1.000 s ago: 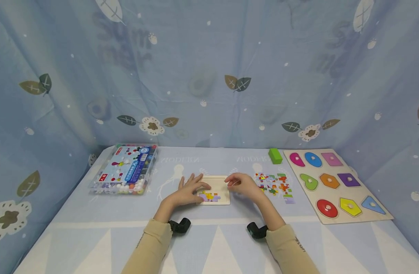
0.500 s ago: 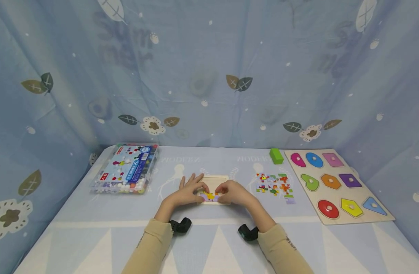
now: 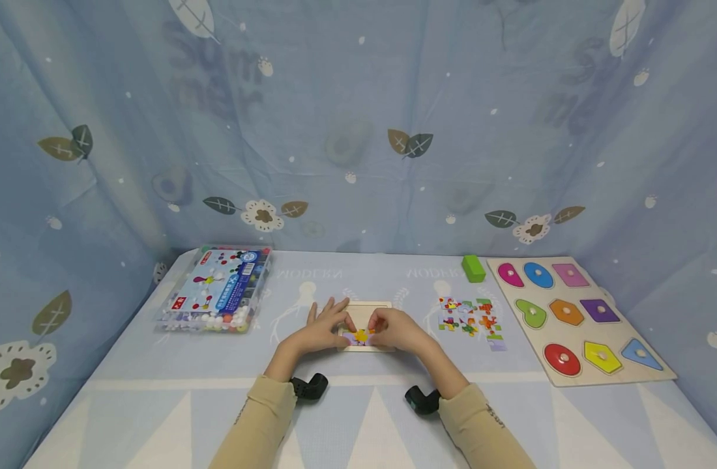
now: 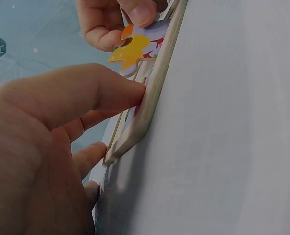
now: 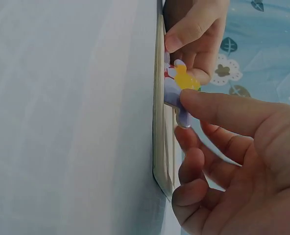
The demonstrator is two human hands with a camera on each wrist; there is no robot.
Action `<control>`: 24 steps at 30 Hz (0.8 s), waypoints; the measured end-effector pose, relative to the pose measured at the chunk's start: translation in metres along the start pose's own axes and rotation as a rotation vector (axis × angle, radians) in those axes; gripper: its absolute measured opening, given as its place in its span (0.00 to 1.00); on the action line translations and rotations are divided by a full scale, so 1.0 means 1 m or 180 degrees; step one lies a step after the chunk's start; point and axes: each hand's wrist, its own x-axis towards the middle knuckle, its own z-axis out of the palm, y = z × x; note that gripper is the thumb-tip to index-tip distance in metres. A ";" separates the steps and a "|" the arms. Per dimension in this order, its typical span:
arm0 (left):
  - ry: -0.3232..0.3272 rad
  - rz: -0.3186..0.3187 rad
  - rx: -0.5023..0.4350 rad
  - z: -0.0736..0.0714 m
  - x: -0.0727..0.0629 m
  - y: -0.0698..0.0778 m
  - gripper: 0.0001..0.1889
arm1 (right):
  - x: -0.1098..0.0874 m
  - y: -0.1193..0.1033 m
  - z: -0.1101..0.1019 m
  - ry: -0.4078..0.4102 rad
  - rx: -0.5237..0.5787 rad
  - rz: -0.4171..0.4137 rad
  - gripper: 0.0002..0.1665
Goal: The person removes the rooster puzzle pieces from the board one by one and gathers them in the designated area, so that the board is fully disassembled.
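Note:
A small wooden puzzle tray (image 3: 367,311) lies on the table, with yellow and purple jigsaw pieces along its near side. My left hand (image 3: 317,333) holds the tray's left end, thumb at the near rim and other fingers spread toward the far side. From the right, my right hand (image 3: 398,330) pinches a yellow and purple jigsaw piece (image 5: 172,88) between thumb and index finger. In the left wrist view that piece (image 4: 135,51) is tilted, partly raised above the tray rim. Fingers hide part of the pieces in the tray.
Loose jigsaw pieces (image 3: 468,315) lie right of the tray, with a green block (image 3: 473,268) behind them. A shape board (image 3: 575,339) with knobbed pieces stands far right. On the left lies a clear box (image 3: 214,290) of beads. A patterned curtain (image 3: 347,117) hangs behind the table.
My right hand has moved left and down from the tray's right edge to its near side, where it now pinches a jigsaw piece. The left hand stays at the tray, its index finger slightly more bent.

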 end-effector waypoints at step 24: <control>-0.0075 0.0003 0.0190 0.000 0.000 -0.001 0.30 | -0.020 0.026 -0.038 0.0391 0.0380 0.0323 0.08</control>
